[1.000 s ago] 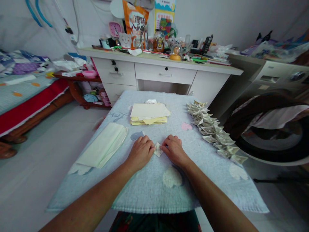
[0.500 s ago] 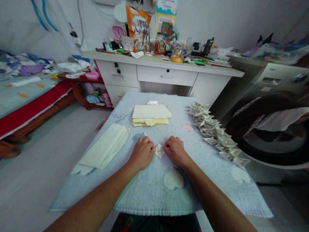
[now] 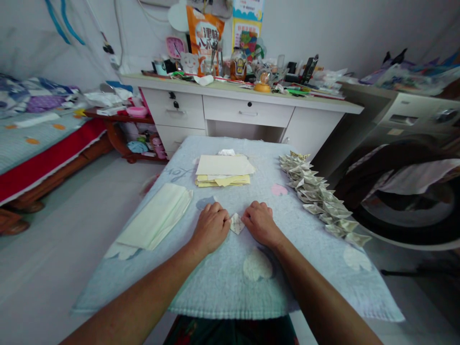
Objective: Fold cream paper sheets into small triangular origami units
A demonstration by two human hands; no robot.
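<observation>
Beyond my pale-blue, cloth-draped counter (image 3: 215,287), a tall orange plastic bag (image 3: 196,28) read "津味". My left hand (image 3: 213,225) and right hand (image 3: 259,223), both curled, gripped opposite corners of the small, off-white, diamond-folded printed paper (image 3: 236,224) lying between them.

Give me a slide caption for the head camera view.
Left hand and right hand flank a small off-white diamond-shaped folded paper on pale blue patterned cloth.

Bare hands (image 3: 212,226), bare forearms (image 3: 163,285); dark green lower garment (image 3: 232,331), red-patched.
</observation>
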